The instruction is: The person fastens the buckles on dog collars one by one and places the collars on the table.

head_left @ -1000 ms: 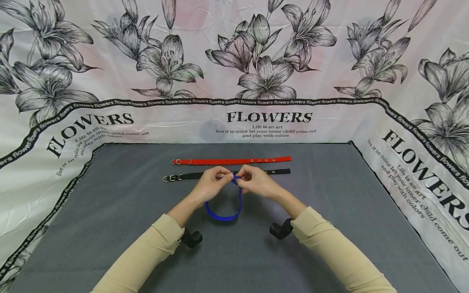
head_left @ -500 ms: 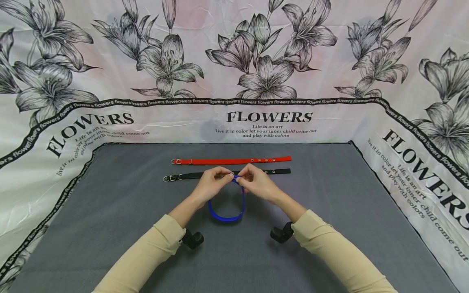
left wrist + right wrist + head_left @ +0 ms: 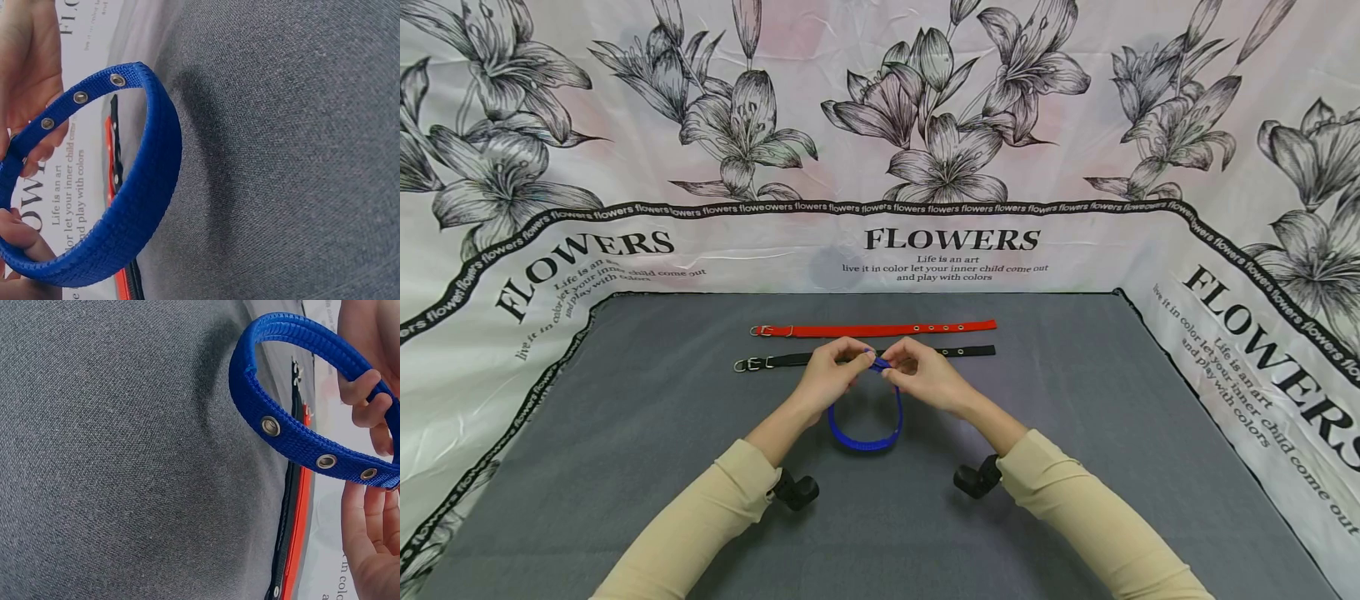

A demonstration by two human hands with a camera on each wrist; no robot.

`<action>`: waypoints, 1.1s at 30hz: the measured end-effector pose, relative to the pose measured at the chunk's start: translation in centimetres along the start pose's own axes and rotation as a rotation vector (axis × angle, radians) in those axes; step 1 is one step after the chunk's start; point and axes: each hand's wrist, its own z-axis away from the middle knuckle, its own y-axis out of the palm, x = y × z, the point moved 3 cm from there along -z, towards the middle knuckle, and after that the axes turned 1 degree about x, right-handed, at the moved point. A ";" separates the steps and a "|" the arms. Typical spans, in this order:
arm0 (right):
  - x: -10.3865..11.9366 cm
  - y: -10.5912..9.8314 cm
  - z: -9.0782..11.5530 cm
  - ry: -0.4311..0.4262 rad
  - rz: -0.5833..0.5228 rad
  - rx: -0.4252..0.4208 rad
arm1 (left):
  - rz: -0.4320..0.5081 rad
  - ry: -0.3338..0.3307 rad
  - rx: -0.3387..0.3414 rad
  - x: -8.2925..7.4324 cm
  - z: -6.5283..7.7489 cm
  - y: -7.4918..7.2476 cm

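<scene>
A blue collar [image 3: 867, 445] with metal eyelets is bent into a loop between my hands, its lower curve hanging toward me. My left hand [image 3: 833, 373] pinches the loop's top at the left, its fingers curled round the band. From the right, my right hand [image 3: 927, 373] pinches the same joined part with thumb and fingertips. In the left wrist view the collar [image 3: 150, 156] shows its wide padded side and several eyelets. In the right wrist view the eyelet strap of the collar [image 3: 294, 440] runs to the fingertips. The buckle is mostly hidden by the fingers.
A red collar [image 3: 850, 331] lies flat at the back of the grey cloth [image 3: 1045, 517]. Just nearer lies a black collar [image 3: 786, 361], partly covered by my hands. Flower-printed fabric [image 3: 951, 250] stands as a wall behind and at both sides.
The blue loop has shifted slightly right and opened a little wider. My right fingers have changed their pinch at the top of the loop; the red and black collars stay put.
</scene>
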 end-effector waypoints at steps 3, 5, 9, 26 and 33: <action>0.0 0.0 0.0 -0.002 0.005 -0.001 | 0.023 -0.009 -0.005 0.0 0.0 0.0; -0.1 0.0 0.0 0.001 0.001 0.001 | 0.047 -0.013 -0.007 0.0 0.0 0.0; -0.3 0.0 0.0 0.012 -0.009 0.011 | 0.088 -0.012 -0.010 0.0 0.1 -0.1; 3.0 -0.4 1.5 0.026 -0.023 0.045 | 0.182 -0.007 -0.009 -0.5 0.0 -0.2; 3.2 -0.4 1.5 0.042 -0.027 0.032 | 0.202 0.002 -0.001 -0.5 0.0 -0.2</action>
